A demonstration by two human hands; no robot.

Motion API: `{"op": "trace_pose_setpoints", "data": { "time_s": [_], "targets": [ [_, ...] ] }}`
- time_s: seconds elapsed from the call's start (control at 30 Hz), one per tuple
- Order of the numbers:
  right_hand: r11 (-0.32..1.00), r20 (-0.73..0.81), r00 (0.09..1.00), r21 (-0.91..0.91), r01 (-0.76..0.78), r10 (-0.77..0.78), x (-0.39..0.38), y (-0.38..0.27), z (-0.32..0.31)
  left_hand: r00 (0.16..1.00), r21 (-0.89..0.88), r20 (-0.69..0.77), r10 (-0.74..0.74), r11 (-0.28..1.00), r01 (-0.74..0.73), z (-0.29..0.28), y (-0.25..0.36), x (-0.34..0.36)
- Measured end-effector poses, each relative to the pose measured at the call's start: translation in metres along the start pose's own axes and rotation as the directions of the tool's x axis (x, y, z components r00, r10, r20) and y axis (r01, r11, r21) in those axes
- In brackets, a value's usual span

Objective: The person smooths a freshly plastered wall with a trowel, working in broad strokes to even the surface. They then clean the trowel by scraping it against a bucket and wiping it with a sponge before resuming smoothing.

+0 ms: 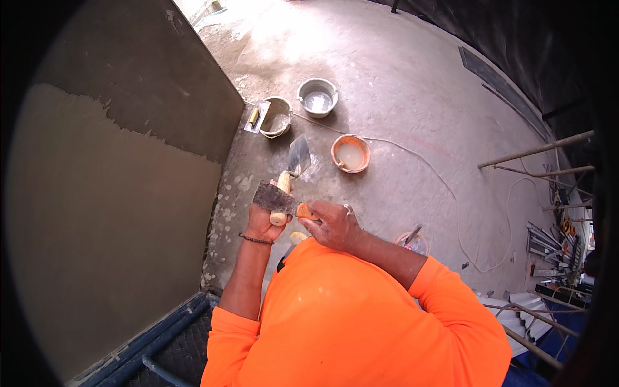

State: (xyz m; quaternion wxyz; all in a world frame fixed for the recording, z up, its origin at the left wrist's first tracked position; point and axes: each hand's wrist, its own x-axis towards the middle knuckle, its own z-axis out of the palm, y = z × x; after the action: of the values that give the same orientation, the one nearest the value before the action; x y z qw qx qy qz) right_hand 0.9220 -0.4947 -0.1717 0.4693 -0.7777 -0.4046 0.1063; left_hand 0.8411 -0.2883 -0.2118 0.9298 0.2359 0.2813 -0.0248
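Observation:
My left hand (261, 224) is closed around the pale wooden handle of a pointing trowel (299, 155). The trowel's metal blade points away from me toward the buckets. In my right hand (336, 226) is a scraper (273, 198) with an orange handle and a wide, dark, stained blade. That blade lies across the trowel's wooden handle, over my left fingers, and hides part of them. Whether it touches the handle or hovers just above it, I cannot tell.
Ahead stand a grey bucket (316, 115), a mortar-smeared bucket (288, 124) with a plastering float (255, 119) at its rim, and an orange bucket (367, 156) holding cloudy liquid. A partly plastered wall (116, 226) rises at left. A cable (445, 184) crosses the floor; scaffold poles (535, 149) stand right.

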Motion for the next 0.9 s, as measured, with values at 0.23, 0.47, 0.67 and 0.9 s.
{"op": "trace_pose_setpoints", "data": {
  "time_s": [0.23,0.47,0.67,0.9],
  "targets": [
    [0.994,0.186,0.977,0.059,0.095,-0.105,-0.009,-0.009,-0.002,0.994,0.044,0.109,0.008,0.999,-0.013,0.003,0.003,-0.006],
    [0.985,0.336,0.928,0.112,0.131,-0.161,0.004,0.003,-0.012,0.991,0.026,0.136,-0.012,1.0,0.009,0.006,0.006,-0.019],
    [0.998,0.337,0.94,0.06,0.033,-0.052,0.0,0.001,-0.005,0.988,0.071,0.157,-0.005,0.997,-0.006,0.008,0.009,-0.021],
    [0.982,0.22,0.974,0.161,-0.097,0.06,-0.008,0.002,0.012,0.999,-0.003,0.049,0.003,1.0,-0.003,0.0,0.009,-0.032]
  ]
}}
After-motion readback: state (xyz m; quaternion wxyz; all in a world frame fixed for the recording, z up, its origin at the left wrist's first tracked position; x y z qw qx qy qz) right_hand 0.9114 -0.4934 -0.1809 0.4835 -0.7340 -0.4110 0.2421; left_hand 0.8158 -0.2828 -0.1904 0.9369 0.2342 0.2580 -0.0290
